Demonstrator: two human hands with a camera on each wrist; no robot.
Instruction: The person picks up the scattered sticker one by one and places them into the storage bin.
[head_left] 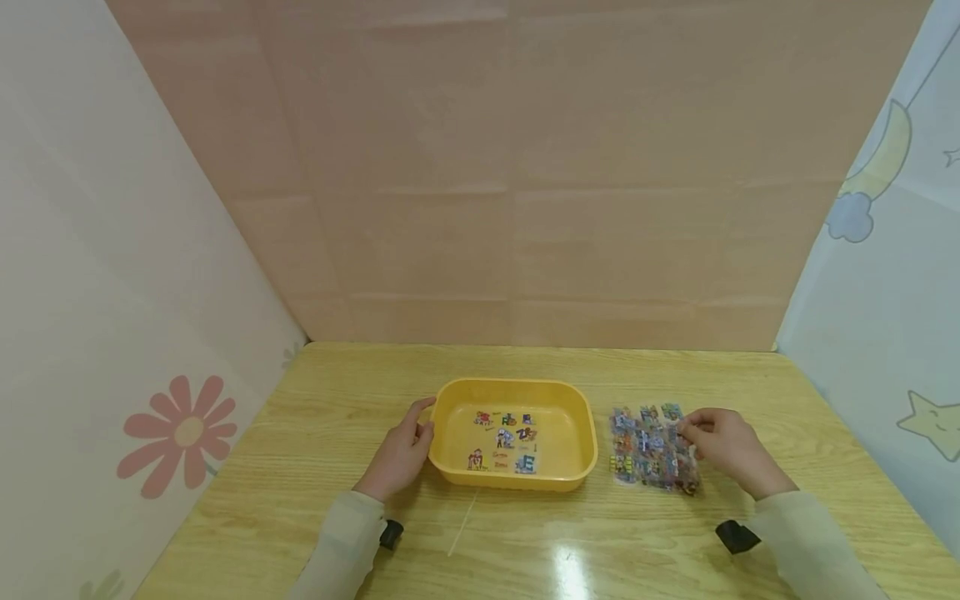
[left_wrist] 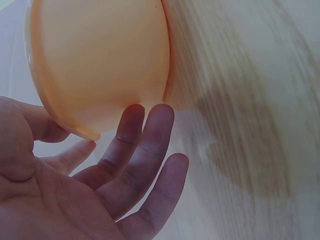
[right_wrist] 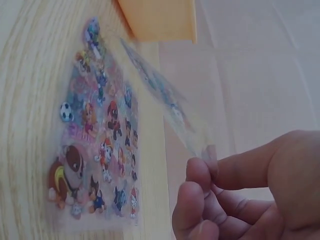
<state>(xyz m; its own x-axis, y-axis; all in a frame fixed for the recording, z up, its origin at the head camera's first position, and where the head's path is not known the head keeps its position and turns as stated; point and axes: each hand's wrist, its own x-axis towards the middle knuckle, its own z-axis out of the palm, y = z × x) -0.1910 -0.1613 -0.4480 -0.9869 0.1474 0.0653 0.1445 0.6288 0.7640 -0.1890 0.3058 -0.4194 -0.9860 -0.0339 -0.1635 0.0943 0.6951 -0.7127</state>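
At the left end of a shallow yellow plastic basin (head_left: 555, 479), my left hand (head_left: 401, 450) holds the rim between thumb and fingers. In the left wrist view, several fingers (left_wrist: 159, 125) rest near its outer wall. Colourful cartoon pictures (head_left: 504, 440) show on the basin's floor; whether they are printed or on a clear sheet I cannot tell. My right hand (head_left: 723, 442) pinches the edge of a clear sticker sheet (right_wrist: 160, 90), which is raised at a slant. Beneath it, on the table, lie clear cartoon sticker sheets (right_wrist: 107, 145) showing puppies; how many overlap cannot be told.
The wood-grain table (head_left: 300, 467) runs back to a plain tan wall panel (head_left: 517, 208). White side walls with a flower (head_left: 187, 432) and a star (head_left: 933, 423) stand left and right. Black bands (head_left: 737, 536) sit at both wrists.
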